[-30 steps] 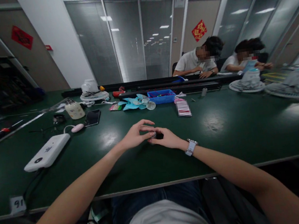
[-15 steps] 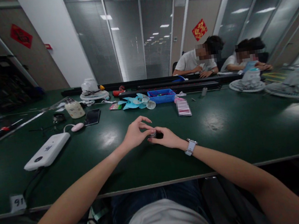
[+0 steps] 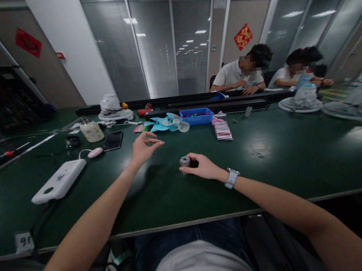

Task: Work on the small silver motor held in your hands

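Observation:
My right hand [image 3: 201,167] rests on the green table [image 3: 271,163] and grips a small round grey and black part [image 3: 185,161], maybe a motor. My left hand [image 3: 143,147] is lifted to the left of it, fingers curled loosely apart with thumb and forefinger near each other; I cannot see anything in them. Beyond that hand lie blue fan blades [image 3: 162,123] and a blue tray [image 3: 197,116].
A white power bank [image 3: 59,181] with a cable lies at the left, with a phone [image 3: 113,141], a pink object [image 3: 95,152] and a bottle [image 3: 91,130] behind it. Fan grilles [image 3: 299,104] sit at the right. Two people sit across the table.
My left hand has let go of the small part and moved up and to the left, away from my right hand. The right hand has stayed in place, still gripping the part.

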A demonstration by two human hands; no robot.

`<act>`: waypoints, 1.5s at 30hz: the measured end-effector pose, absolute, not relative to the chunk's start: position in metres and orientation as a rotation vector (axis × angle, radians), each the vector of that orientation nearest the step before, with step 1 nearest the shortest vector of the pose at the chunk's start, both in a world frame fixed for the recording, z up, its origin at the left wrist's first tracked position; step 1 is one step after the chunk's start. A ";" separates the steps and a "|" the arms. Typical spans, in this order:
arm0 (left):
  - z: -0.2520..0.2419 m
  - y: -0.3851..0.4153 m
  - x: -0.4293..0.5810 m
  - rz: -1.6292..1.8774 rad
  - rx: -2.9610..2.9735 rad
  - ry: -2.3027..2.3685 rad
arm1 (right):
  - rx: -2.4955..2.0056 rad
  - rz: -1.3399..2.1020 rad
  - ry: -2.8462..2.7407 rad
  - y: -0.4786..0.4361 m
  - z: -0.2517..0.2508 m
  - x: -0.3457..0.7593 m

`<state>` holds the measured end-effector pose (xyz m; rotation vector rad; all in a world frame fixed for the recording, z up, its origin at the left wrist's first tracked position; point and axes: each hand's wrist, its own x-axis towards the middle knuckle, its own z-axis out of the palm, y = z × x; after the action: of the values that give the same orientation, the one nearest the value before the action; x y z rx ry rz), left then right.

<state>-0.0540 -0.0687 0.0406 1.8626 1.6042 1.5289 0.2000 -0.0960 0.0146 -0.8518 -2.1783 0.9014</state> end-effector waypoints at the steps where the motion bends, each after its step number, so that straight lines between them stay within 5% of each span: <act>1: 0.035 -0.063 -0.063 1.484 1.842 1.652 | -0.857 0.901 -2.178 -0.096 0.015 0.200; 14: 0.006 -0.042 -0.109 1.042 1.826 1.616 | -0.839 0.927 -2.180 -0.094 0.013 0.201; 45: 0.049 -0.114 0.004 1.161 2.060 1.037 | -0.840 0.803 -2.219 -0.094 0.010 0.200</act>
<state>0.0043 -0.1137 0.0486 2.0596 1.0374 1.1606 0.1998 -0.0935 0.0098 -0.8401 -2.2187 0.8026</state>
